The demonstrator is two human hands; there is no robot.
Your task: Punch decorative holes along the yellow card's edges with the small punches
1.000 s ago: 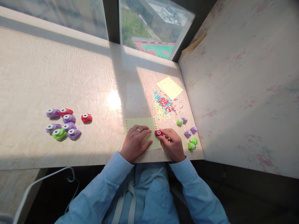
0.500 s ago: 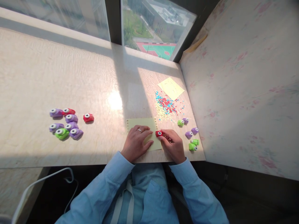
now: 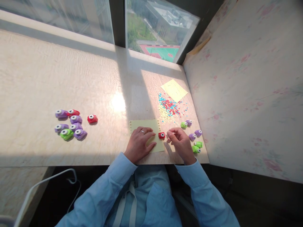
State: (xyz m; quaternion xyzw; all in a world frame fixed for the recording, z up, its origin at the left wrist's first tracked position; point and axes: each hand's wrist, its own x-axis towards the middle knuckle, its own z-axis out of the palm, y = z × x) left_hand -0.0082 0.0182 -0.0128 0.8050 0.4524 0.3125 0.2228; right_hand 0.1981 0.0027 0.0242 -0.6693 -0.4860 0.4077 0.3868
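Observation:
A pale yellow sheet (image 3: 144, 124) with small punched holes along its left and right edges lies near the counter's front edge. My left hand (image 3: 141, 142) rests on the sheet with its fingers spread, a ring on one of them. At the sheet's right edge sits a small red craft punch (image 3: 162, 135), with no hand on it. Just to the right of this punch, my right hand (image 3: 181, 143) hovers with bent fingers; thumb and forefinger are close together, and I see nothing held between them.
Blue, red and yellow confetti (image 3: 169, 107) lies beyond the sheet, beside another yellow paper (image 3: 174, 90). Small purple and green punches (image 3: 192, 136) stand at right by the floral panel (image 3: 243, 94). Larger purple, red and green punches (image 3: 75, 126) sit at left. Windows border the back.
My right hand has let go of the red craft punch and moved a little to the right. The punch stays at the sheet's edge. My left hand keeps its place on the paper.

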